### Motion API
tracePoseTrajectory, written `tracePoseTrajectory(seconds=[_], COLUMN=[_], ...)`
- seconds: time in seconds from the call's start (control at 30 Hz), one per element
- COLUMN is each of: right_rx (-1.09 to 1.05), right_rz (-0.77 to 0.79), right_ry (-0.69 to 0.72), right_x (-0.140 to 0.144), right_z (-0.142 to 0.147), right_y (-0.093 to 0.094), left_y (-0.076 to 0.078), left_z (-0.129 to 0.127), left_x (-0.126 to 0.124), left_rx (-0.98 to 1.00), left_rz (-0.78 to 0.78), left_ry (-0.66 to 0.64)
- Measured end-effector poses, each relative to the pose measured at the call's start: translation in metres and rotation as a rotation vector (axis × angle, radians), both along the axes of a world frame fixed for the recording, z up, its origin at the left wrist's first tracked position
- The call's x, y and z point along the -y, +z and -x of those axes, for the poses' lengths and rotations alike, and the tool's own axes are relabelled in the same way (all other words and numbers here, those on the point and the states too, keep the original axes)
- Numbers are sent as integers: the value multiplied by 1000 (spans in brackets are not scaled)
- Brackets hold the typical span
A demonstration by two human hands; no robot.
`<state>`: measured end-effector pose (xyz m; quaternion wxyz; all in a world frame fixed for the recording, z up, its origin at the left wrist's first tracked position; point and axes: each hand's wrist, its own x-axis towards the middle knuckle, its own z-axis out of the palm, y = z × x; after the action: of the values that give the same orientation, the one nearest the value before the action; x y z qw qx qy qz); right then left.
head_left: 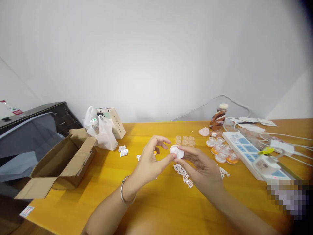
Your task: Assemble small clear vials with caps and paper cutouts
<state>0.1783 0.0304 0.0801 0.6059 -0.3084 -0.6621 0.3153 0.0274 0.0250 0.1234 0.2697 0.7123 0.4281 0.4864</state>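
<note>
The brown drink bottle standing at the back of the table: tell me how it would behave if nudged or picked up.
The brown drink bottle stands upright, tall and narrow, so a sideways nudge would probably tip it. Its body looks round, so once down it would likely roll across the yellow table. The smooth wrap may be a little slippery; how full it is cannot be told.

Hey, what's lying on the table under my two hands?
White lace-like cutouts lie on the yellow table below the left hand and right hand. The right hand covers part of them, so their full extent is hidden.
</note>
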Motion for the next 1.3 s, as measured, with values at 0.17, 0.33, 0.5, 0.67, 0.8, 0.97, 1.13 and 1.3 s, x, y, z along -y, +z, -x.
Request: tracePoseTrajectory(seconds=[0.17,0.33,0.5,0.67,0.8,0.97,1.13,1.3], right_rx=[-17,-36,-109,-166,-171,-180,-190,-200], right_rz=[22,83,170,262,309,333,334,324], right_ry=[30,59,103,155,192,236,291,269], right_x=[-1,1,1,-4,-8,-10,-8,-9], right_z=[-1,0,3,6,6,5,5,6], right_y=[0,0,2,3,2,0,1,0], left_y=[-3,-4,-7,-9,-7,-5,-4,-7], left_z=[-1,-2,0,4,6,7,9,9], left_x=[-6,-7,-8,-11,-10,-8,-9,-8], left_rx=[168,255,282,253,132,88,100,28], left_rz=[147,215,237,227,160,157,168,106], left_ry=[-175,-231,-230,-217,-125,-111,-114,-90])
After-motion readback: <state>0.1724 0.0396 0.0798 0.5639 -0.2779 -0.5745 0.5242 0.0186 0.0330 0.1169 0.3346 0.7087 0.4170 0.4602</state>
